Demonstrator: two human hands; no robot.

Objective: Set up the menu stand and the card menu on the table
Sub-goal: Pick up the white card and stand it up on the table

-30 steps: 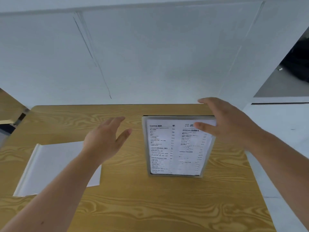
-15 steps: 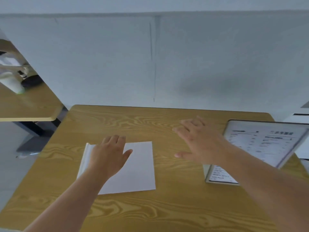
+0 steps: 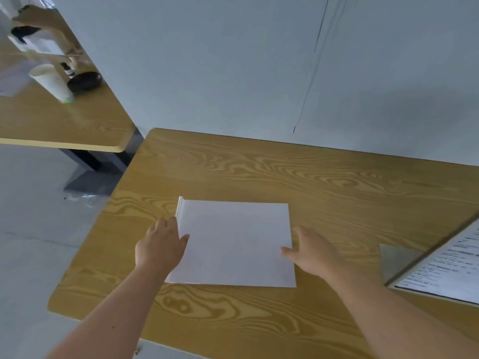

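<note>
A white card menu (image 3: 236, 242) with a spine along its left edge lies flat on the wooden table (image 3: 285, 177). My left hand (image 3: 160, 244) is at the card's left edge, fingers apart, thumb over the card. My right hand (image 3: 313, 252) is at the card's right edge, fingers apart, thumb touching the corner area. Neither hand grips it. The menu stand (image 3: 440, 270) with a printed sheet stands tilted at the far right, partly cut off by the frame.
A white wall (image 3: 259, 73) runs along the table's far edge. A second wooden table (image 3: 64, 120) at the upper left carries a paper cup (image 3: 51, 82) and dark items. Grey floor lies to the left.
My view has swung left from the menu stand to the white card. My right hand left the stand and both hands moved to the card's two side edges.
</note>
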